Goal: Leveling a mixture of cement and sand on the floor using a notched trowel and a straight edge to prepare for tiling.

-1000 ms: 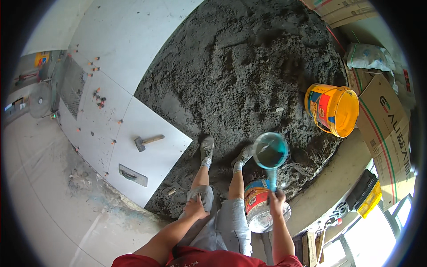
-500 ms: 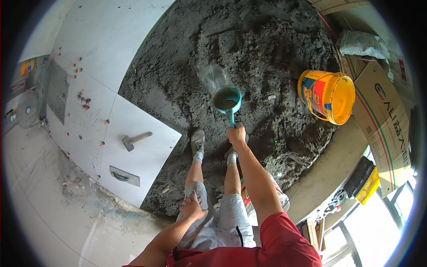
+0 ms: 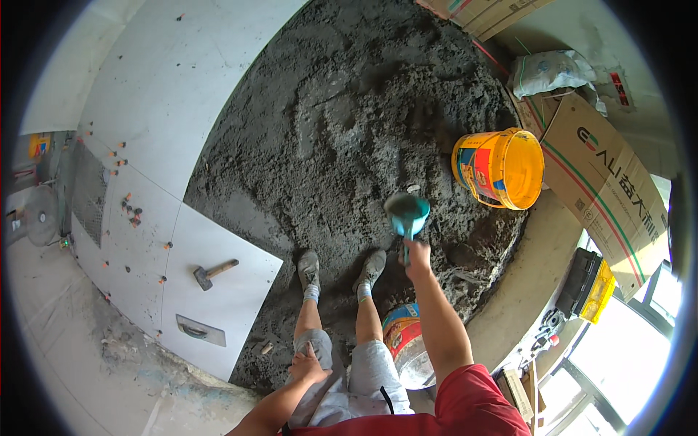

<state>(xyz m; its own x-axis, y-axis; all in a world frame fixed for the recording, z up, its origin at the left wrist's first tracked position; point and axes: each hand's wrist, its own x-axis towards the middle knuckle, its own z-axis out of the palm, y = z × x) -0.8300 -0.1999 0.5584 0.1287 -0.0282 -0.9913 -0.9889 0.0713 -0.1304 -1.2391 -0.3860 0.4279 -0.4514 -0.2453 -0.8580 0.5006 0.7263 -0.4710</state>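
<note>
A teal water dipper (image 3: 408,212) hangs over the dark wet mortar bed (image 3: 313,138), its handle gripped by my right hand (image 3: 417,259). The dipper is slightly blurred, and I cannot tell how much is in it. My left hand (image 3: 308,366) rests on my left thigh, fingers partly spread and holding nothing. Behind my right forearm stands a bucket (image 3: 407,345) with a red and blue side, partly covered by the arm. Farther off to the right, a yellow bucket (image 3: 498,168) leans on the mortar.
At left, large pale tiles (image 3: 218,247) carry a mallet (image 3: 214,274), a flat trowel (image 3: 201,330) and several orange-tipped tile levelers (image 3: 132,211). Cardboard (image 3: 603,189), a pale sack (image 3: 552,73) and a black-and-yellow toolbox (image 3: 587,285) line the right side.
Water was flying from the dipper earlier; none shows in the air now. My right hand has brought the dipper nearer and to the right. The view has shifted, showing more of the near bucket.
</note>
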